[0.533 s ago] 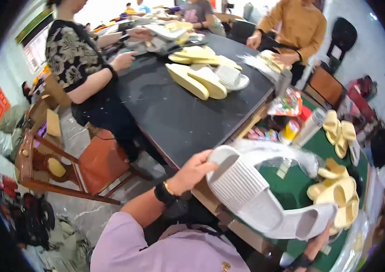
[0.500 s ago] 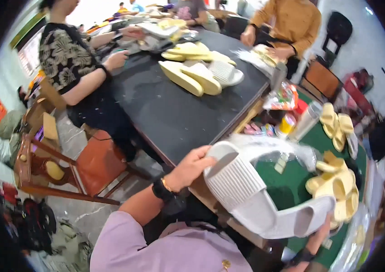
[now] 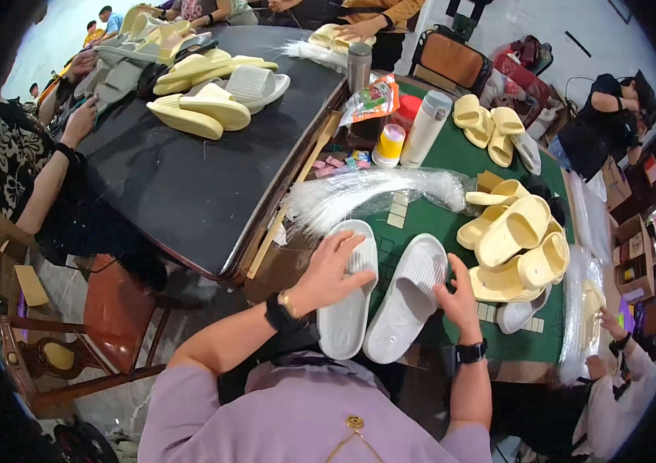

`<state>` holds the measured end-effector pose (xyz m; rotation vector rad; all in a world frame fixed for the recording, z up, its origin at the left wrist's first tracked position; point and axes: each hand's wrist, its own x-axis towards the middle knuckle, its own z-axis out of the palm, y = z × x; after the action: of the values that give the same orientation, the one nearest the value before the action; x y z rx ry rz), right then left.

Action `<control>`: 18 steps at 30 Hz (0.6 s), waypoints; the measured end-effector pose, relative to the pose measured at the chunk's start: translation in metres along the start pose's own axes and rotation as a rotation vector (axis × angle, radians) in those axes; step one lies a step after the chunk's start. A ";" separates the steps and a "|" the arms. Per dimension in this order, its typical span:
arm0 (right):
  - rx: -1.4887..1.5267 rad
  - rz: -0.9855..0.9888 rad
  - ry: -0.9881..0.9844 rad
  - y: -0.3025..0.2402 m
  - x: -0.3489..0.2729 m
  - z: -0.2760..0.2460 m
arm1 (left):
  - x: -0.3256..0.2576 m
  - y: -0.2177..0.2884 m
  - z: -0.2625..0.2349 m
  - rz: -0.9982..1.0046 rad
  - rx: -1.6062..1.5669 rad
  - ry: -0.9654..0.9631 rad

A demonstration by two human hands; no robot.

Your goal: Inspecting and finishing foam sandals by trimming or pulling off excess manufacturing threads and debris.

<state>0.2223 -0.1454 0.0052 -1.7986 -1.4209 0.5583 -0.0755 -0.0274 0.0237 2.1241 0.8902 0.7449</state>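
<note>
Two white slide slippers lie side by side at the near edge of the green tabletop, toes pointing away from me. Over the ribbed strap of the left slipper [image 3: 341, 330] rests my left hand [image 3: 334, 272], its fingers stretched out. My right hand [image 3: 461, 302] is at the outer side of the right slipper [image 3: 399, 322], thumb at the strap's edge and fingers apart. Just beyond the slippers lies a bundle of clear plastic strips [image 3: 374, 193]. To the right is a pile of cream slippers [image 3: 519, 239], with a white one partly under it.
A black table [image 3: 212, 174] adjoins on the left, bearing yellow and white slippers [image 3: 204, 108]. A tumbler [image 3: 427, 130] and a yellow-and-white container [image 3: 388, 147] stand beyond the strips. Clear plastic bags [image 3: 581, 309] line the right edge. A wooden chair [image 3: 115, 309] stands left; other people work around.
The white slippers, held up in my hands before, now lie on the green tabletop. Both hands have loosened on them and come closer together. My view has swung to the right.
</note>
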 end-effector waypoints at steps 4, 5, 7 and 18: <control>-0.201 -0.173 -0.027 -0.015 -0.021 0.018 | -0.040 -0.012 0.015 0.133 0.206 0.041; -0.201 -0.169 -0.029 -0.017 -0.021 0.022 | -0.041 -0.013 0.021 0.130 0.204 0.038; -0.104 -0.237 -0.139 -0.022 -0.018 0.031 | -0.039 -0.010 0.035 0.098 0.171 0.115; -0.126 -0.207 -0.076 -0.042 -0.014 0.020 | -0.003 -0.015 -0.012 0.023 0.211 0.338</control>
<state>0.1775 -0.1494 0.0236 -1.7146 -1.7040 0.4421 -0.0913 -0.0176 0.0178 2.2303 1.1669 1.0855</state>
